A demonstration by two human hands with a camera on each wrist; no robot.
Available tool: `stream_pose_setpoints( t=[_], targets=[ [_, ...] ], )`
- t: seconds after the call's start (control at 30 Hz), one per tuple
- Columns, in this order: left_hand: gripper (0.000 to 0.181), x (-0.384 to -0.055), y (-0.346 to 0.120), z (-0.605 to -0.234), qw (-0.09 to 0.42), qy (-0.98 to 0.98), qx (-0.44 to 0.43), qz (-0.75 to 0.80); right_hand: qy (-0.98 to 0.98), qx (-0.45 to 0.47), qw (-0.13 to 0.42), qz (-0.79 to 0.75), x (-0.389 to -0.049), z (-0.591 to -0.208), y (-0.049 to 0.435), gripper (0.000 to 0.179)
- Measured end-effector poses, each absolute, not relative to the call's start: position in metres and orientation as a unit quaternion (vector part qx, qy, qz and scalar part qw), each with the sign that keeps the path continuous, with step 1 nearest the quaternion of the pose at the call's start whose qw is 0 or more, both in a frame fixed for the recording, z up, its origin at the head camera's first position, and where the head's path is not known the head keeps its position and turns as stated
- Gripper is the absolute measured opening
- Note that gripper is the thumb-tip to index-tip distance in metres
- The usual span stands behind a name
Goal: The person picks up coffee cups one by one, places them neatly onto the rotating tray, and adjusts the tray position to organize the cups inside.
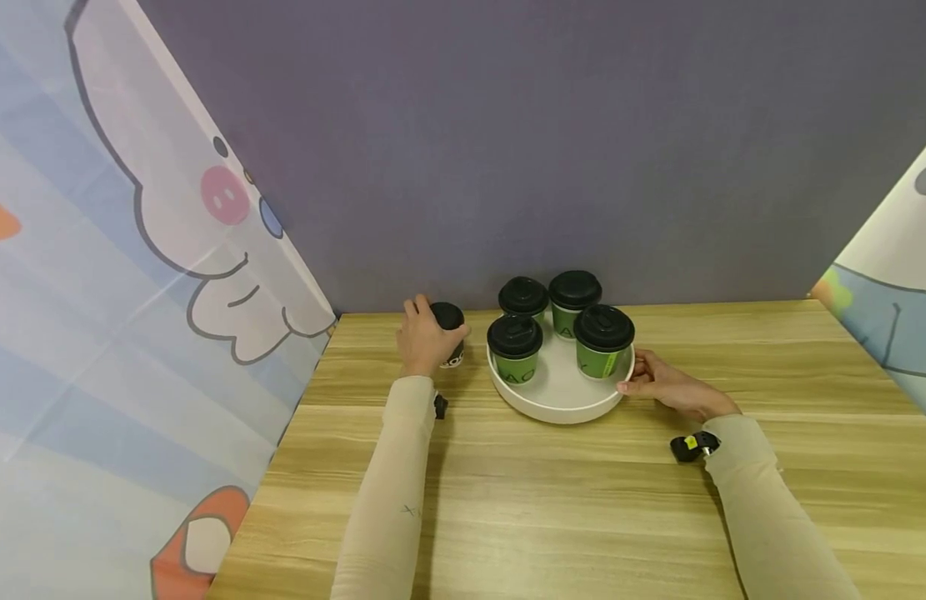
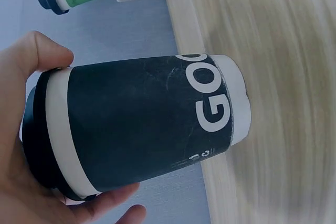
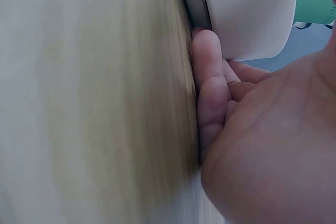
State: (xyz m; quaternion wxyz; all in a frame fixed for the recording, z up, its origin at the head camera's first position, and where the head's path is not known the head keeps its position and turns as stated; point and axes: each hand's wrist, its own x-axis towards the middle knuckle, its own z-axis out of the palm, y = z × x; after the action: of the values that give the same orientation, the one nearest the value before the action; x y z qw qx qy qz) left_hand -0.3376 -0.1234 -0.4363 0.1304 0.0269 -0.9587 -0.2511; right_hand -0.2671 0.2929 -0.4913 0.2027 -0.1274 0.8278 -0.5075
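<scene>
A black paper coffee cup with a black lid and white "GOO" lettering stands to the left of a round white tray. My left hand grips this cup near its lid, thumb on one side and fingers round the other. On the tray are several green paper cups with black lids, among them a front left cup and a front right cup. At the tray's right side my right hand holds its wall, thumb at the rim and fingertips low by the base, close to the tabletop.
The wooden table runs up to a grey-purple panel directly behind the cups. A cartoon-printed curtain borders the left side, and another printed cloth hangs at the right.
</scene>
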Motion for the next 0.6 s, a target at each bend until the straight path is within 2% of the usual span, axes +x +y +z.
stream_pose_setpoints(
  t=[0.3,0.6],
  targets=[
    [0.093,-0.329,-0.123,-0.437,0.118,-0.962,0.025,-0.246,0.825,-0.135,0.203,-0.509,-0.266,-0.49,0.293,0.09],
    [0.088,-0.322,-0.126,-0.439,0.112,-0.961,0.018,-0.254,0.821,-0.113,0.222,-0.514,-0.265,-0.485,0.297,0.075]
  ],
)
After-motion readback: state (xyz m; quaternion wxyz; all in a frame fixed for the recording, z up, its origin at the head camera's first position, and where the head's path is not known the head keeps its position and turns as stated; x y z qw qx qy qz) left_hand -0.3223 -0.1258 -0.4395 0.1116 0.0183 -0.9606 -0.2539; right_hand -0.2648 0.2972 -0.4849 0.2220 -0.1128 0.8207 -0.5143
